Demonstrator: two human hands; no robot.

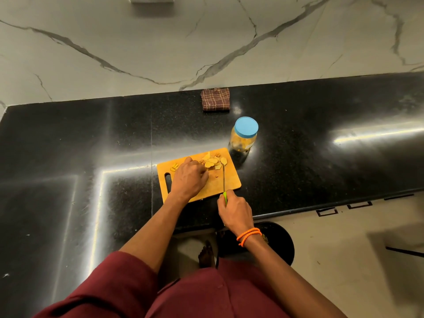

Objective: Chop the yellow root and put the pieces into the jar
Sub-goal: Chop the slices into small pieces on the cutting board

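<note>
Head view: mid-chop on rectangular orange wooden cutting board (229,182), chosen landmark. Left hand (189,177) over board's middle, fingers curled down onto something hidden beneath; grip on root itself impossible to tell. Right hand (234,210) at board's near edge, clamped around green-handled thin-bladed knife (224,180), blade lying across board's right half. Pale yellow root slices (212,162) heaped at board's far edge. Clear plastic jar with blue lid (245,134) just beyond board's far right corner, lid on. Folded brown checked cloth (215,99) further beyond. Likely next: more cuts, then lid off, slices gathered and carried across.
</note>
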